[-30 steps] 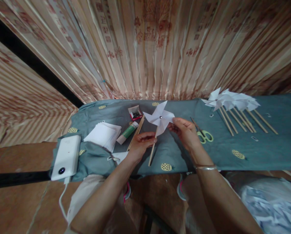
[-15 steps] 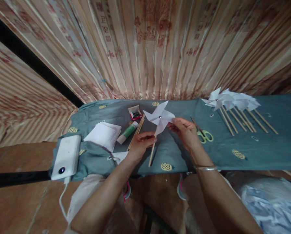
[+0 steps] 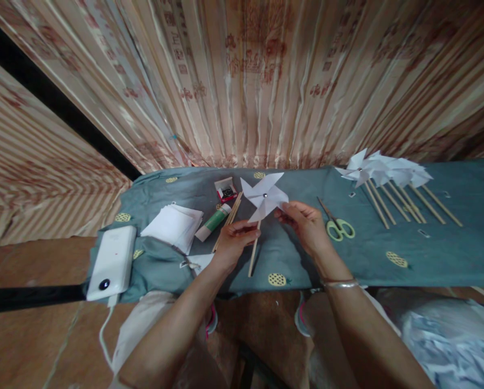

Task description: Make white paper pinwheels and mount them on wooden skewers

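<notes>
Head view: a white paper pinwheel [image 3: 262, 201] with a round metal pin [image 3: 265, 195] at its centre is held up over a teal pineapple-print tablecloth [image 3: 448, 254], between the person's two hands. The left hand [image 3: 236, 240], just below the pinwheel's blades, has thumb and fingers clamped together on its wooden stick [image 3: 254, 256], which slants down toward the person. The right hand [image 3: 307, 222], to the right of the pinwheel, pinches the tip of one blade between thumb and fingertips; a silver bangle [image 3: 341, 284] circles that wrist.

Left of the pinwheel are an open small red-and-white box [image 3: 226, 193] with dark contents, a few loose wooden sticks [image 3: 234, 209] and a green-labelled glue stick [image 3: 213, 221] beside them. Farther left of it come a stack of white paper sheets [image 3: 169, 226] and a white power bank [image 3: 114, 256] with a cable [image 3: 104, 337] plugged in. Right of the pinwheel, past the right hand, lie green-handled scissors [image 3: 340, 229]; well to its right, several pinwheels on sticks [image 3: 388, 172] overlap in a row. Beyond it hangs a patterned curtain [image 3: 250, 108].
</notes>
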`<state>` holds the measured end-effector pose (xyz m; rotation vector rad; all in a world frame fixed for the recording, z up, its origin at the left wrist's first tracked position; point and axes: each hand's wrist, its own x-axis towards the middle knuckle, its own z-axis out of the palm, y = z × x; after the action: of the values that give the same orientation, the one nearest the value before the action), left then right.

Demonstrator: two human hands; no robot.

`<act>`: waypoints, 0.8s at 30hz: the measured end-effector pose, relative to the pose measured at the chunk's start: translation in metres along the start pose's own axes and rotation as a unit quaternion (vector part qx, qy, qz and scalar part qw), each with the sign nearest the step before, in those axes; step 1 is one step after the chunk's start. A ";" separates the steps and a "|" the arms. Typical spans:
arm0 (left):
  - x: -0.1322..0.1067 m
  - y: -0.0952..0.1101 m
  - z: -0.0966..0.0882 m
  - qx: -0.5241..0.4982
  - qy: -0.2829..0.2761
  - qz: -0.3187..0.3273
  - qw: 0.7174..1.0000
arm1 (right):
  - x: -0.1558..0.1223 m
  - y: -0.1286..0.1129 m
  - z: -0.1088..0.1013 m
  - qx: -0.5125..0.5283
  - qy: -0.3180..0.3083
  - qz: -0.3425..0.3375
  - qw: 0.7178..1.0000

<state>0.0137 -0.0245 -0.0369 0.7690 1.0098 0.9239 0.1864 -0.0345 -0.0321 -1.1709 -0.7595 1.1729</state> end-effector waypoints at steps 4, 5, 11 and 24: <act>0.001 -0.001 -0.001 0.000 0.000 -0.001 1.000 | -0.002 0.000 0.002 -0.016 -0.003 -0.002 1.000; 0.001 -0.001 -0.001 0.000 -0.001 0.001 1.000 | -0.003 0.001 0.002 -0.018 -0.004 -0.003 1.000; 0.001 0.001 0.000 0.002 -0.009 0.010 1.000 | -0.004 0.002 0.004 -0.018 -0.009 0.003 1.000; 0.000 0.001 0.000 0.005 0.004 0.008 1.000 | -0.006 0.005 0.004 -0.025 -0.027 -0.004 0.999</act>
<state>0.0135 -0.0237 -0.0358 0.7825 1.0177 0.9373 0.1799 -0.0391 -0.0355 -1.1804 -0.8377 1.1892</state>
